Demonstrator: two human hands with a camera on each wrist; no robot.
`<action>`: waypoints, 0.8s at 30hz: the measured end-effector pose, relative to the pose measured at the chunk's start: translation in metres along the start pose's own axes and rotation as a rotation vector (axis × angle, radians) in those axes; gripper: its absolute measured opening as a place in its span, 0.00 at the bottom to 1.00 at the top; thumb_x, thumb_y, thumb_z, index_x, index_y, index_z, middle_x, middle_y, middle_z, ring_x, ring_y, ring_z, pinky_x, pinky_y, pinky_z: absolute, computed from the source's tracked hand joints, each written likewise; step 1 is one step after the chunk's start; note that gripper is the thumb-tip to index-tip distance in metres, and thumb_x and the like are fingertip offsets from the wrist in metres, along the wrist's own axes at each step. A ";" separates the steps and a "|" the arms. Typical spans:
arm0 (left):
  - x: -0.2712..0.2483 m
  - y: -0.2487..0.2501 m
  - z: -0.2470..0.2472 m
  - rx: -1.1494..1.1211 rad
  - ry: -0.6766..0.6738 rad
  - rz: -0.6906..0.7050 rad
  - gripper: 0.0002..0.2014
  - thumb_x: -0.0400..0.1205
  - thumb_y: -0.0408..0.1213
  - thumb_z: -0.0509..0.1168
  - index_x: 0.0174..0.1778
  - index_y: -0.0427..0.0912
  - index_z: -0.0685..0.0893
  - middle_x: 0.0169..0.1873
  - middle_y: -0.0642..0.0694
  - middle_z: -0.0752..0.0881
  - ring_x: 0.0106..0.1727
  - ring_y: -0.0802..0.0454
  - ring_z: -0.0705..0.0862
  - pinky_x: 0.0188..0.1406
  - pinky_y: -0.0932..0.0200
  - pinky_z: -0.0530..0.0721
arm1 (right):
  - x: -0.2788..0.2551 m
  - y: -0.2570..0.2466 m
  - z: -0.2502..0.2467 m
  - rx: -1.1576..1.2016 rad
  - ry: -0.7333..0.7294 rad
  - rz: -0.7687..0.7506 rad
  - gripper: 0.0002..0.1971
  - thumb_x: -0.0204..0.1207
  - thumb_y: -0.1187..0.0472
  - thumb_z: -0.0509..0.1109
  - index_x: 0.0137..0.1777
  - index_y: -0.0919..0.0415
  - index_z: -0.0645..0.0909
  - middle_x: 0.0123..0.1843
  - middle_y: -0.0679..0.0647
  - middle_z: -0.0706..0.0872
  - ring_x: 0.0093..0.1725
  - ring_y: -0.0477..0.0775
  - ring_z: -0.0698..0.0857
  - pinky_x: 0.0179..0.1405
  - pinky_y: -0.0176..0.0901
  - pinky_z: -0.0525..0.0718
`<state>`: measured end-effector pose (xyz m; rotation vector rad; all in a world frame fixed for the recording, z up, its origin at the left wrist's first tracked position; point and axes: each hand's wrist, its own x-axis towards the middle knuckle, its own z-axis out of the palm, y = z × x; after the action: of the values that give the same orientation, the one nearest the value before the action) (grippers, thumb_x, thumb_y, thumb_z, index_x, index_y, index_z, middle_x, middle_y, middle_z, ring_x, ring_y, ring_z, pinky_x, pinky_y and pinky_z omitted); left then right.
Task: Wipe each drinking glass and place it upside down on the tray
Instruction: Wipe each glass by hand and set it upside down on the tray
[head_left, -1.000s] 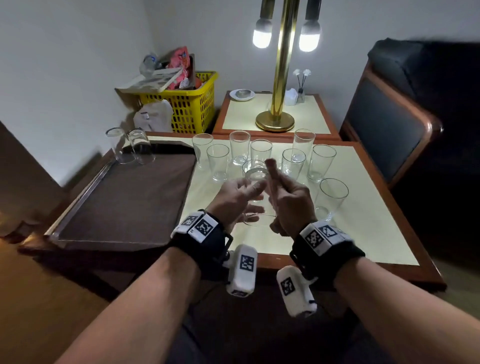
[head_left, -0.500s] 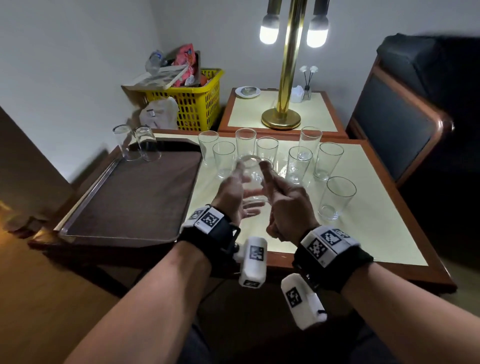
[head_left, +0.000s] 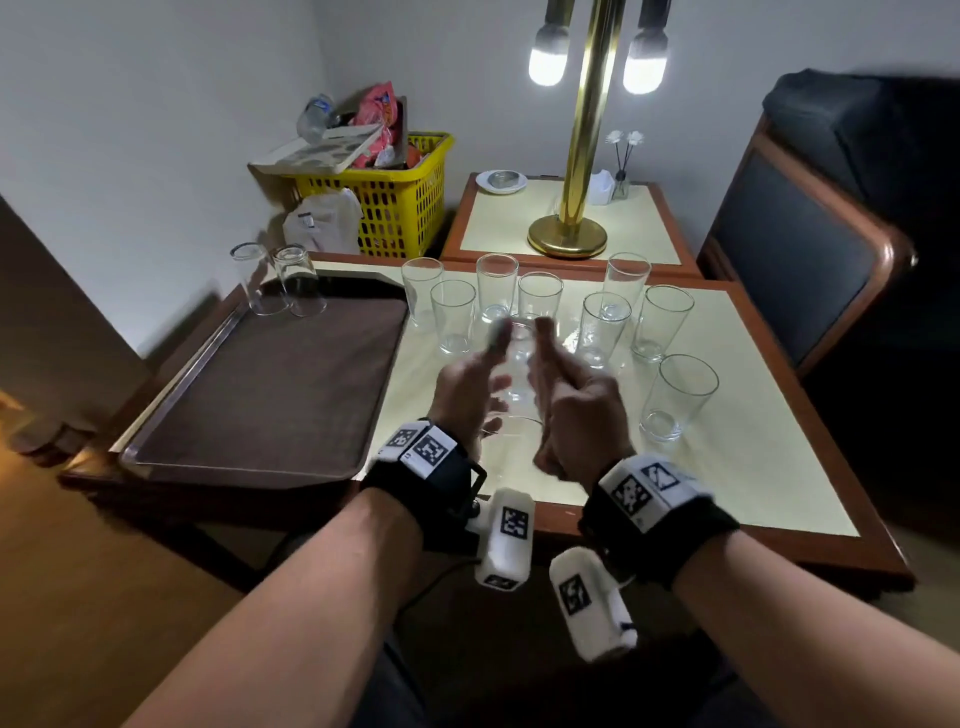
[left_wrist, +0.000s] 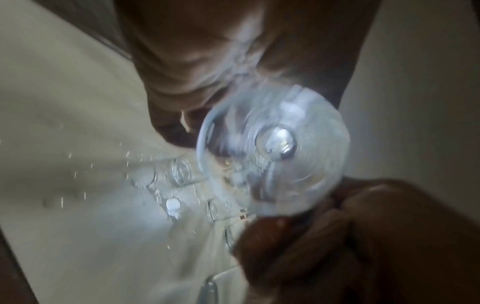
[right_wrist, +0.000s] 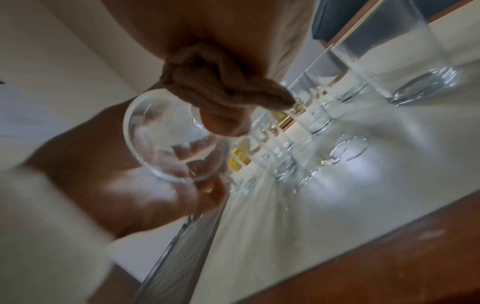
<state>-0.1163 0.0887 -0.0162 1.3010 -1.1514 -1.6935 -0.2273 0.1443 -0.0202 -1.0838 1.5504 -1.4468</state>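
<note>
I clamp the glass (head_left: 517, 364) between my left hand (head_left: 467, 387) and right hand (head_left: 576, 410), mouth toward me, for inverting onto the tray (head_left: 260, 384).

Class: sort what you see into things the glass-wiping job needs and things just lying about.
Job: held glass, left hand, right hand, tray, two upturned glasses, upright glasses.

Lying about: yellow basket, brass lamp, chair, small dish.

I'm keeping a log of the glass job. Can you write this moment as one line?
step: handling one glass | left hand: holds glass | right hand: on glass | tray: two glasses upside down | table: eight upright glasses
</note>
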 end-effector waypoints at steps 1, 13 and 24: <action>0.002 0.000 -0.002 -0.067 0.022 -0.032 0.39 0.80 0.73 0.57 0.70 0.41 0.79 0.62 0.36 0.86 0.55 0.43 0.84 0.50 0.49 0.79 | -0.003 0.005 0.006 -0.050 -0.030 -0.029 0.16 0.89 0.47 0.64 0.73 0.29 0.79 0.48 0.38 0.90 0.23 0.48 0.75 0.19 0.37 0.74; -0.002 0.007 -0.004 0.006 -0.183 -0.117 0.33 0.80 0.72 0.56 0.63 0.44 0.77 0.59 0.33 0.86 0.53 0.37 0.88 0.51 0.45 0.84 | 0.015 0.002 0.005 -0.158 0.084 -0.075 0.15 0.89 0.45 0.62 0.72 0.33 0.81 0.31 0.35 0.77 0.24 0.41 0.74 0.26 0.39 0.73; -0.003 0.009 -0.001 0.112 -0.235 -0.055 0.29 0.82 0.59 0.65 0.64 0.35 0.77 0.59 0.30 0.85 0.53 0.38 0.87 0.50 0.46 0.85 | 0.014 -0.004 -0.010 -0.001 0.109 0.029 0.16 0.87 0.41 0.64 0.71 0.35 0.83 0.28 0.45 0.79 0.22 0.52 0.70 0.24 0.43 0.72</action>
<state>-0.1147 0.0882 -0.0069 1.2347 -1.3735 -1.8841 -0.2413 0.1353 -0.0149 -0.9939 1.6361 -1.5071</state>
